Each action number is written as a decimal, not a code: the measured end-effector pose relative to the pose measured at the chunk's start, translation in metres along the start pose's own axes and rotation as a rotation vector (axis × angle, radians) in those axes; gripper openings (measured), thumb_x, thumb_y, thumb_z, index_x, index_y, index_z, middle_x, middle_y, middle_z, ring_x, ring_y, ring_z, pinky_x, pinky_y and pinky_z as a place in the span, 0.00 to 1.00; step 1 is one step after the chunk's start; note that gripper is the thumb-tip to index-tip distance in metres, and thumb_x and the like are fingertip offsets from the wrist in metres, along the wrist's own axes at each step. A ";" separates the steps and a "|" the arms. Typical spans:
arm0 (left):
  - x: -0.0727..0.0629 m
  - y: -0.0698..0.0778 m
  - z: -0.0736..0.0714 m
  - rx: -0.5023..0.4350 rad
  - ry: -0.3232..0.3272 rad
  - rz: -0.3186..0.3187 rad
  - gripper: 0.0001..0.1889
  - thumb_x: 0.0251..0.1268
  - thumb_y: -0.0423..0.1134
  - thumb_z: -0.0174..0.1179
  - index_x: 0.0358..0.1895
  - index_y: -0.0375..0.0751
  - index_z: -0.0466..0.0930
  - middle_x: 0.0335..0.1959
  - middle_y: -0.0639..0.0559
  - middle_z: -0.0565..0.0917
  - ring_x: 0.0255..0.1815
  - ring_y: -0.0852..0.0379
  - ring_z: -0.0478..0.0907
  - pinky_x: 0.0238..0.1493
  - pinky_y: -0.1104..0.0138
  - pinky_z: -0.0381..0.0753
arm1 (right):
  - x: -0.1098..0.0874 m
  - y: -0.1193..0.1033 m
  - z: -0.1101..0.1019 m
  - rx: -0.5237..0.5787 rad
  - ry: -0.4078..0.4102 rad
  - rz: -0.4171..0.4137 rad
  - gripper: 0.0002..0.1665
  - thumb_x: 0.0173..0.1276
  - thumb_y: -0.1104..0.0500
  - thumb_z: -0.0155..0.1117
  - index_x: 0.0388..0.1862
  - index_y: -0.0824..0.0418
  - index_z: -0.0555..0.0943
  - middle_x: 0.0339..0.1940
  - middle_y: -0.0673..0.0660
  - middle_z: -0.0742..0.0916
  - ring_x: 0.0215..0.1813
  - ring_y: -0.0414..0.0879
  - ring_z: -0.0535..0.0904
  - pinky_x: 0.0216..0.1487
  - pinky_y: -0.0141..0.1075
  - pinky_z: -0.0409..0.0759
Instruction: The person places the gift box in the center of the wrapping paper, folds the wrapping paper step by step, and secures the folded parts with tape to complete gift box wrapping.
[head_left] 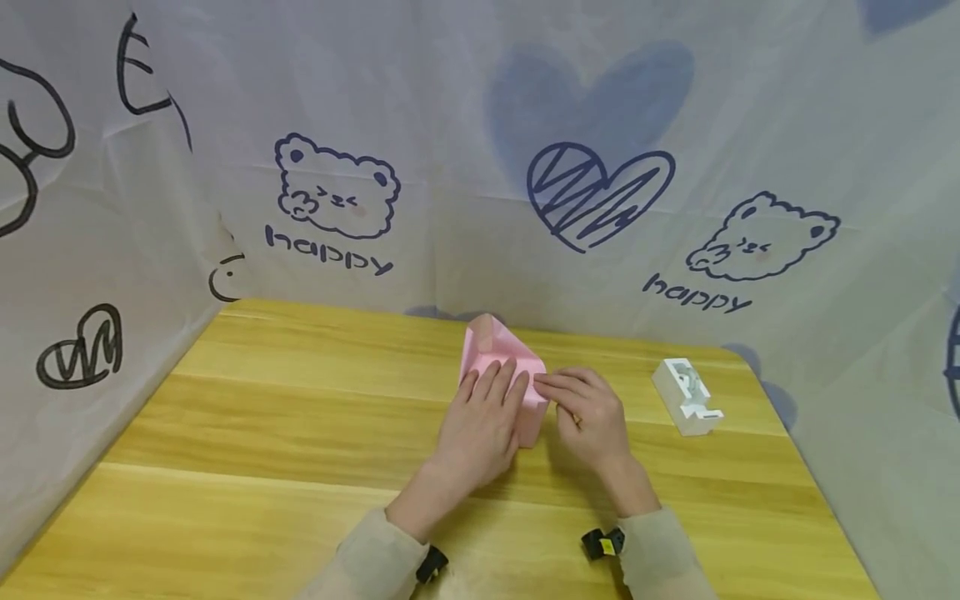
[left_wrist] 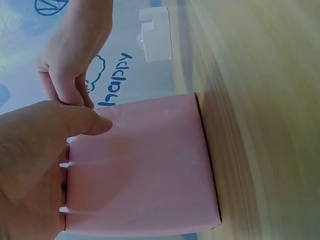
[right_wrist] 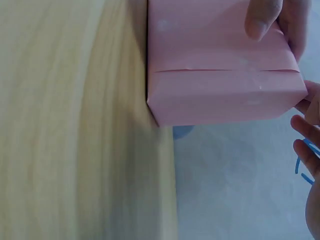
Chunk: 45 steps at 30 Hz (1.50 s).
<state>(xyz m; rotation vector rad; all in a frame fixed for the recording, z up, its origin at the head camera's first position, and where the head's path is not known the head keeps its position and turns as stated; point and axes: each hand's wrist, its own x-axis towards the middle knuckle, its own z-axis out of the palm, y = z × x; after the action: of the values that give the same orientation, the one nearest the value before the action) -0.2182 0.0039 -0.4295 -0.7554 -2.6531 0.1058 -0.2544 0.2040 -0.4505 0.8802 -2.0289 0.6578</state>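
A box covered in pink paper (head_left: pixel 534 421) stands on the table, with a raised paper flap (head_left: pixel 486 333) at its far side. My left hand (head_left: pixel 480 425) lies over its top with fingers straight and spread. In the left wrist view the left thumb (left_wrist: pixel 95 122) rests along the box's near side (left_wrist: pixel 140 175). At the right top edge, my right hand (head_left: pixel 592 412) touches the paper with its fingertips, its thumb hanging apart. A paper seam runs across the pink side (right_wrist: pixel 225 97) in the right wrist view. The left palm hides much of the top.
A white tape dispenser (head_left: pixel 686 400) stands on the wooden table (head_left: pixel 300 417) to the right of the right hand. Behind the table hangs a pale cloth (head_left: pixel 450 233) with drawn bears and hearts. Black wrist straps (head_left: pixel 600 544) show near the sleeves.
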 end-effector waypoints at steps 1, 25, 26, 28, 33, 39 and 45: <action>-0.001 0.000 0.000 -0.002 -0.006 0.001 0.36 0.72 0.53 0.61 0.78 0.42 0.65 0.79 0.42 0.68 0.77 0.45 0.67 0.76 0.51 0.66 | -0.001 0.000 0.000 0.016 0.012 -0.008 0.22 0.63 0.72 0.53 0.43 0.64 0.93 0.43 0.56 0.93 0.46 0.56 0.87 0.53 0.50 0.85; -0.005 -0.003 0.008 -0.042 -0.049 0.028 0.45 0.67 0.55 0.66 0.81 0.42 0.58 0.81 0.42 0.62 0.79 0.44 0.61 0.80 0.50 0.59 | -0.005 0.001 -0.002 0.053 -0.048 0.123 0.22 0.63 0.74 0.54 0.47 0.64 0.91 0.50 0.56 0.92 0.48 0.55 0.85 0.51 0.49 0.84; -0.005 -0.003 0.007 -0.041 -0.055 0.026 0.44 0.67 0.55 0.65 0.81 0.42 0.58 0.81 0.42 0.62 0.79 0.44 0.61 0.80 0.50 0.59 | -0.005 0.002 -0.001 0.052 -0.042 0.124 0.23 0.63 0.74 0.54 0.47 0.64 0.91 0.50 0.57 0.92 0.49 0.56 0.86 0.51 0.50 0.85; -0.004 -0.004 0.006 -0.039 -0.072 0.025 0.44 0.69 0.55 0.64 0.82 0.42 0.57 0.82 0.43 0.61 0.80 0.44 0.60 0.81 0.51 0.57 | -0.006 0.003 0.000 0.041 -0.034 0.112 0.23 0.62 0.75 0.54 0.48 0.65 0.91 0.50 0.57 0.92 0.48 0.57 0.86 0.51 0.51 0.85; -0.004 -0.003 0.004 -0.049 -0.078 0.030 0.44 0.69 0.55 0.64 0.82 0.42 0.57 0.82 0.43 0.61 0.80 0.45 0.60 0.81 0.51 0.57 | -0.008 0.004 0.000 0.060 -0.032 0.161 0.23 0.61 0.76 0.54 0.47 0.64 0.92 0.49 0.57 0.92 0.50 0.56 0.86 0.51 0.51 0.86; -0.002 -0.004 0.003 -0.082 -0.051 0.025 0.44 0.67 0.54 0.66 0.81 0.41 0.59 0.81 0.42 0.63 0.79 0.44 0.61 0.80 0.50 0.59 | -0.001 0.009 -0.002 0.183 0.009 0.361 0.21 0.69 0.76 0.57 0.51 0.61 0.90 0.51 0.56 0.92 0.53 0.54 0.87 0.56 0.32 0.82; -0.003 -0.005 -0.001 -0.096 -0.076 0.019 0.43 0.68 0.54 0.65 0.81 0.42 0.58 0.81 0.42 0.62 0.80 0.44 0.60 0.81 0.50 0.58 | 0.009 0.015 0.001 0.335 -0.111 0.570 0.14 0.77 0.66 0.63 0.55 0.60 0.89 0.52 0.56 0.91 0.53 0.52 0.87 0.53 0.29 0.81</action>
<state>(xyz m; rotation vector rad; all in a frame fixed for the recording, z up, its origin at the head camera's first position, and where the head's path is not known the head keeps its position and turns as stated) -0.2175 -0.0020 -0.4287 -0.8228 -2.7401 0.0132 -0.2700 0.2099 -0.4458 0.5157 -2.3262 1.3155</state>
